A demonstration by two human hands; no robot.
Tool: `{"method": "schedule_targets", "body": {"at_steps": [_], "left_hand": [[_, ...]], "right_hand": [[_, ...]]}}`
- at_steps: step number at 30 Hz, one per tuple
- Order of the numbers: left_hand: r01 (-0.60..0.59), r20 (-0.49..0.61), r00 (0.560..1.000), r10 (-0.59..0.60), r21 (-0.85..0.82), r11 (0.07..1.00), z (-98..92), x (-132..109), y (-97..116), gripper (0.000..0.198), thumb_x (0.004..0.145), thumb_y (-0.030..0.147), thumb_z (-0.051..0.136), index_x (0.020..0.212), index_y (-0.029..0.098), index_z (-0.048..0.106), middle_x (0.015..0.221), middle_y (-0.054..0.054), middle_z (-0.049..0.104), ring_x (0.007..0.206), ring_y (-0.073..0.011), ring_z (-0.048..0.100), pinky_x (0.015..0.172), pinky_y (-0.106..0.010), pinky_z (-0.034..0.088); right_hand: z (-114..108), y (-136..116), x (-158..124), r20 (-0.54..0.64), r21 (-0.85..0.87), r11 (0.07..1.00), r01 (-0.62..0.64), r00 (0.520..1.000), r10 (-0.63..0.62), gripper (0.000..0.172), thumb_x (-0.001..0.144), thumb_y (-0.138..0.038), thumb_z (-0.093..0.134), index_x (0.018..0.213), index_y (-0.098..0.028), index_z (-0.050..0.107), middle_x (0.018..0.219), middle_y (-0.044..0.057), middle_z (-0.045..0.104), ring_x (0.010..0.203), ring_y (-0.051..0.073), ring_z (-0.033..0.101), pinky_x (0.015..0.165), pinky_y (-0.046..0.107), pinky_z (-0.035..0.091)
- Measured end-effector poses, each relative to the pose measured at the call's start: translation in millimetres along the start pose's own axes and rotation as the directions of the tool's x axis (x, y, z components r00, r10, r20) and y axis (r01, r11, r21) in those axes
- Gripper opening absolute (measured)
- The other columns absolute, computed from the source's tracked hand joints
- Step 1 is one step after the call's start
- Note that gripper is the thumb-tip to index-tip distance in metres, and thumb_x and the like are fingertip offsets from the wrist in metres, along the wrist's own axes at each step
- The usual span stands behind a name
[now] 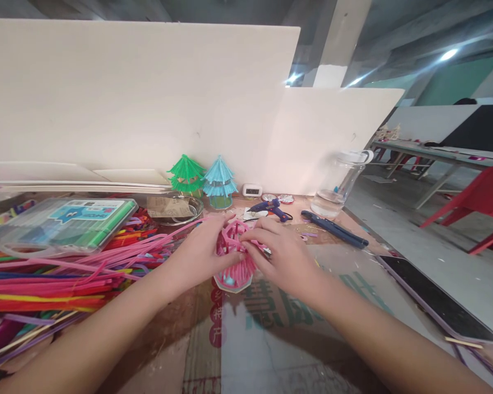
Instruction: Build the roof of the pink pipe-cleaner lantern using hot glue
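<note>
On the table covering nearer than the pink model, red discs read "特产". The left hand and right hand both grasp the pink model, its base and strip-covered wall seemingly done; left of it, the marker case has blurred lettering, and beyond it stand a blue model and green model, both roofed, as it seemingly isn't.

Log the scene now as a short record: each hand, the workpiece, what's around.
Left hand: holding the pink model's left side
Right hand: at the model's right; exact grip unclear
Workpiece: pink model
Beyond: green tiered model, blue tiered model, glue gun
Left side: marker case, pipe cleaners
Right side: clear jug, phone
</note>
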State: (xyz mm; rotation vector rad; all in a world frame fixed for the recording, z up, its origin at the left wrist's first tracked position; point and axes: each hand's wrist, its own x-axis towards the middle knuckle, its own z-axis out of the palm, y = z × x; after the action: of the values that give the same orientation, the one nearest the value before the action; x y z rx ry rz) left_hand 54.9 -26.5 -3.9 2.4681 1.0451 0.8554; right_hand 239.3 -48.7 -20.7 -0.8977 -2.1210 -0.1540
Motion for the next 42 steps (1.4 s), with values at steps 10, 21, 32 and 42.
{"method": "schedule_targets", "body": {"at_steps": [10,21,32,42], "left_hand": [[0.045,-0.009,0.999,-0.046,-0.065,0.997,-0.9,-2,-2,0.058,0.081,0.028,0.067,0.135,0.019,0.047,0.135,-0.013,0.058,0.124,-0.0272,0.056,0.105,-0.045,0.044],[0.131,0.094,0.988,-0.124,-0.072,0.989,-10.5,-4,-12,0.08,0.076,0.036,0.072,0.146,0.021,0.037,0.152,-0.011,0.042,0.138,-0.0293,0.041,0.115,-0.044,0.032],[0.275,0.345,0.926,-0.151,-0.347,0.897,-24.7,-11,-55,0.115,0.058,0.062,0.081,0.151,0.02,0.028,0.156,-0.018,0.034,0.138,-0.0363,0.041,0.106,-0.044,0.042],[0.294,0.105,0.955,-0.278,-0.454,0.841,13.6,-48,-63,0.125,0.059,0.073,0.073,0.155,0.018,0.014,0.149,-0.024,0.042,0.132,-0.0361,0.048,0.104,-0.046,0.044]], "right_hand": [[-18,6,7,-0.18,0.237,0.95,-0.203,0.952,0.248,0.011,0.089,-0.021,0.054,0.09,-0.02,0.065,0.071,0.0,0.061,0.062,0.014,0.053,0.059,0.026,0.043],[-10,80,10,-0.061,0.497,0.725,-0.476,0.815,0.576,0.032,0.083,-0.046,0.048,0.087,-0.018,0.063,0.05,-0.007,0.045,0.046,0.012,0.043,0.048,0.025,0.037],[-3,95,11,-0.029,0.456,0.757,-0.467,0.843,0.537,0.029,0.083,-0.035,0.046,0.093,-0.017,0.066,0.059,-0.003,0.057,0.048,0.012,0.046,0.051,0.025,0.039],[5,69,15,0.128,0.414,0.775,-0.478,0.873,0.471,0.022,0.079,-0.019,0.049,0.089,-0.017,0.068,0.071,0.0,0.063,0.053,0.013,0.05,0.054,0.026,0.041]]}}
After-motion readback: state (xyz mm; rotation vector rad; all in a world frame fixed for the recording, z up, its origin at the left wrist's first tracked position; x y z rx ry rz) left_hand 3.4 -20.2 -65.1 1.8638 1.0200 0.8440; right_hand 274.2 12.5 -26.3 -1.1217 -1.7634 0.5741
